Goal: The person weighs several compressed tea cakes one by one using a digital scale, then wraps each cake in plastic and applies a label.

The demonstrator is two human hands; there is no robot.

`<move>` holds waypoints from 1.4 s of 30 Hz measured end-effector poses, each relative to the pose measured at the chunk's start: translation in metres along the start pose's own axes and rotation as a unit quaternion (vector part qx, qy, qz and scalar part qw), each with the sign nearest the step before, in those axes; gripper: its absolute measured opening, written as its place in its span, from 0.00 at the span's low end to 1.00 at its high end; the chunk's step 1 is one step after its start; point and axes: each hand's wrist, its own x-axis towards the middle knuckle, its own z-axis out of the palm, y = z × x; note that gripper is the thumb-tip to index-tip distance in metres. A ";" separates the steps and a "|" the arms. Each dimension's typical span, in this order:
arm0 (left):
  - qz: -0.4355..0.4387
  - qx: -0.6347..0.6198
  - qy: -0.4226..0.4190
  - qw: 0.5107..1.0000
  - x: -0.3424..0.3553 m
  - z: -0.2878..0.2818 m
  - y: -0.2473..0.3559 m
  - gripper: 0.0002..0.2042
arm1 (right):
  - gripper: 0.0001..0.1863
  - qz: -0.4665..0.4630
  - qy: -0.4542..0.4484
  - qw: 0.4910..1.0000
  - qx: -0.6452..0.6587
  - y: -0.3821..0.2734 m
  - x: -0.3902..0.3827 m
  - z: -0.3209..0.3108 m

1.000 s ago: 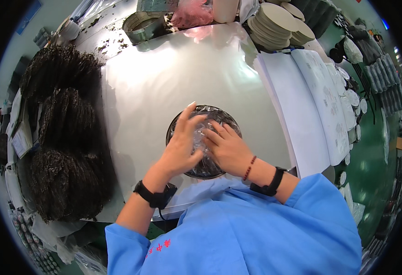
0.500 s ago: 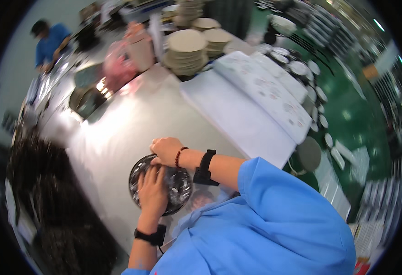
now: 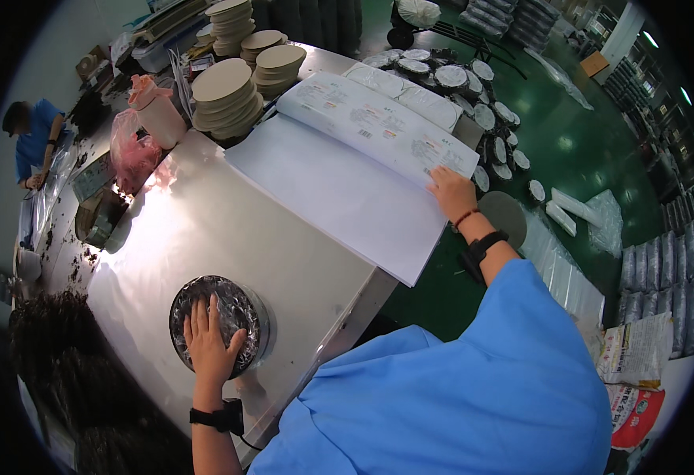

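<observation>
Pressing flat on a round dark disc wrapped in clear film (image 3: 219,321), the left hand (image 3: 208,348) has its fingers spread apart on top. The disc lies on a steel worktop (image 3: 228,229), near its front edge. Beyond the disc, the right hand (image 3: 451,192) rests with fingers together on a stack of white printed sheets (image 3: 347,174). Piles of tan round boards (image 3: 228,91) stand behind the sheets.

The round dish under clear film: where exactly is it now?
In the head view the dish sits low on the left of the steel table, near its front edge, with the left hand flat on it.
</observation>
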 end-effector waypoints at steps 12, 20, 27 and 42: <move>-0.006 -0.012 0.017 1.000 -0.003 0.000 0.001 0.40 | 0.08 0.057 -0.006 0.995 0.083 0.000 0.024 -0.012; 0.004 -0.016 0.023 1.000 0.002 -0.001 0.005 0.36 | 0.08 -0.027 0.048 0.991 0.123 0.020 0.029 0.002; -0.024 -0.217 0.098 0.971 -0.001 0.016 -0.018 0.23 | 0.16 0.354 0.062 0.624 0.694 0.364 0.044 -0.051; -0.041 -0.238 0.127 0.962 -0.035 -0.004 0.000 0.19 | 0.28 -0.583 -0.111 0.765 0.251 -0.346 -0.074 -0.050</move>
